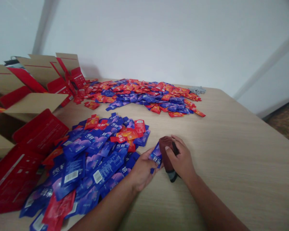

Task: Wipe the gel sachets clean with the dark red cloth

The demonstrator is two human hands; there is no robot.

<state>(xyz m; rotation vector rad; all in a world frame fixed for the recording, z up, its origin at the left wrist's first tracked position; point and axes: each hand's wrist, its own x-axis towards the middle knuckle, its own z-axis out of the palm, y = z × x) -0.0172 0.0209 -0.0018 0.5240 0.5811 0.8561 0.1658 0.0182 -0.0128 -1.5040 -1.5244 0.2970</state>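
Observation:
My left hand (143, 170) is closed on a blue printed pouch (156, 156), with the thumb across its front. In my right hand (183, 159) is a brown sock (165, 157) with a grey and black end, folded or bunched, its far edge against the pouch. Both hands are close together just above the table. Left of them lies a heap of blue and red pouches (106, 160), some showing barcodes. Part of the sock is hidden under my right fingers.
Open red cardboard boxes (48, 131) with brown insides stand along the left. Along the wall, a long pile of red and blue pouches (144, 96) spreads over the wooden table (233, 154). A small grey cloth bundle (197, 90) sits at its right end.

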